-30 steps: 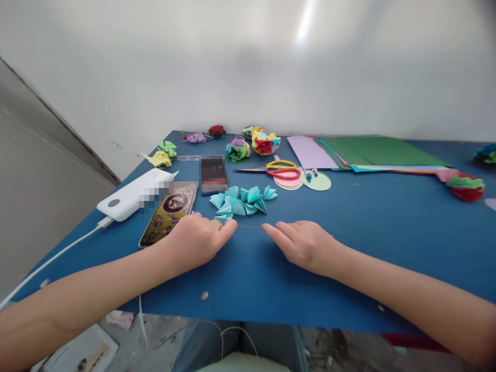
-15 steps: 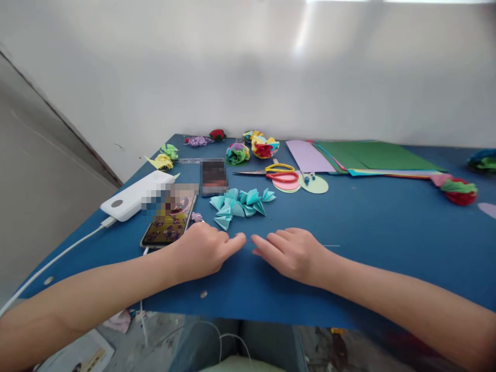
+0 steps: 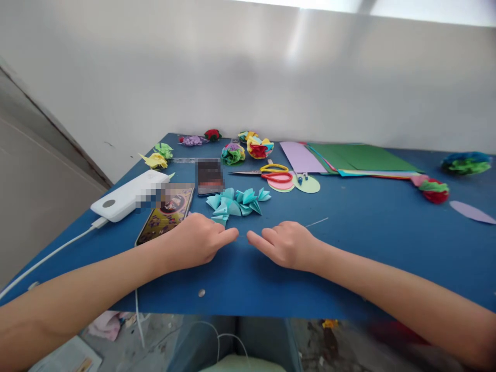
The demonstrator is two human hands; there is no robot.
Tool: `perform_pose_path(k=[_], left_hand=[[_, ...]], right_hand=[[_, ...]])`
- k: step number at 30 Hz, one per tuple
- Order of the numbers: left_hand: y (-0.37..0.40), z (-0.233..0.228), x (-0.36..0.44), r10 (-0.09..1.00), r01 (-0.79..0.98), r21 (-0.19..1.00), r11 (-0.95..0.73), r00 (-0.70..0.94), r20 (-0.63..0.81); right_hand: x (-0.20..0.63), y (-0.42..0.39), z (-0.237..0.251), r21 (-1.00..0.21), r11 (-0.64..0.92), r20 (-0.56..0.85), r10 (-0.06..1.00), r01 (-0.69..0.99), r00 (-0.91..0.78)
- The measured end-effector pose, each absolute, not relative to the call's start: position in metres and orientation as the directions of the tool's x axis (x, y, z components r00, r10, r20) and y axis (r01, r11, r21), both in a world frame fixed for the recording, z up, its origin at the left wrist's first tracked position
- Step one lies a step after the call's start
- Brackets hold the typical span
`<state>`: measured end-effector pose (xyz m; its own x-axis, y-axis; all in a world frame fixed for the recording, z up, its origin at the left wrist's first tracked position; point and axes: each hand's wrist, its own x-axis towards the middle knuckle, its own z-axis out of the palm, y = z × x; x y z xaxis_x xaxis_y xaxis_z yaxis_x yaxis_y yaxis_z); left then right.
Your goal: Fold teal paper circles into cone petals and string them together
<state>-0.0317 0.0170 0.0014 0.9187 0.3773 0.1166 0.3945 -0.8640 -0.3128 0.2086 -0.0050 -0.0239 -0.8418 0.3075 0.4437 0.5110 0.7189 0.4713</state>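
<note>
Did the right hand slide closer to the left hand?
Yes. The right hand has slid left toward the left hand, judged against the teal paper cones; the fingertips are now nearly touching.

Both forearms reach in from the near edge, bare to the elbow, angled toward each other. The left hand (image 3: 197, 240) lies loosely curled, index finger pointing right. The right hand (image 3: 289, 243) is palm down, fingers bent, forefinger aimed left (the two fingertips nearly meet, a small gap between).
</note>
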Motion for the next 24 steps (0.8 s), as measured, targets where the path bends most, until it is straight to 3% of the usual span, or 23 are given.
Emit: perform_pose_path(k=[24], left_hand=[[0.029,0.005,-0.037,0.483,0.495,-0.212,-0.842,0.869,0.112]], right_hand=[[0.213,-0.004,-0.026,0.482,0.709,0.400,0.345,0.515,-0.849]])
